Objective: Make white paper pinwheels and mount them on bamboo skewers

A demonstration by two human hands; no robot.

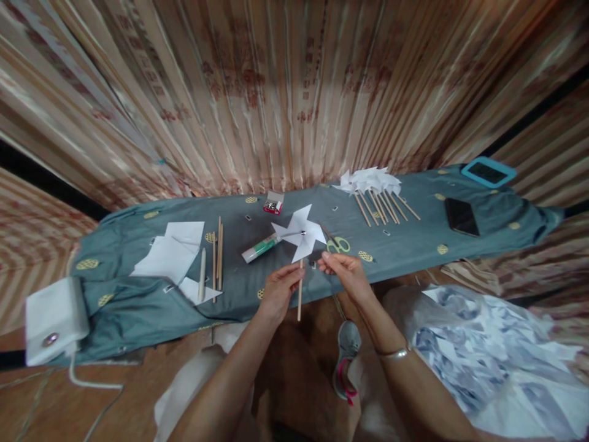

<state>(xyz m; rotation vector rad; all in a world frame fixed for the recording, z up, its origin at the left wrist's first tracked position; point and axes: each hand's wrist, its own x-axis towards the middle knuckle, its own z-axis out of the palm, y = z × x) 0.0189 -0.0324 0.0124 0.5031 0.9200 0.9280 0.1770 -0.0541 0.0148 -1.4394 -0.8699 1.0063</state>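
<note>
A white paper pinwheel (306, 234) on a wooden stick (300, 301) stands in front of me, with a small metal pin at its centre. My left hand (281, 290) pinches the stick just below the paper blades. To its right, my right hand (347, 271) is apart from the stick, its fingers curled together; whether anything small is in them is hidden. Behind that hand lie green-handled scissors (339, 245). A glue stick (260, 248) with a green label rests left of the pinwheel, partly under a blade. Farther back sits a small open box (273, 203) of metal pins.
Left on the cloth-covered table (151, 301) are white paper sheets (168, 258), wooden sticks (220, 255) and a pale pen-like rod (202, 276). Several pinwheels (370, 182) lie back right, near a dark phone (461, 216) and blue-framed tablet (488, 172). A bag of paper scraps (488, 350) stands lower right.
</note>
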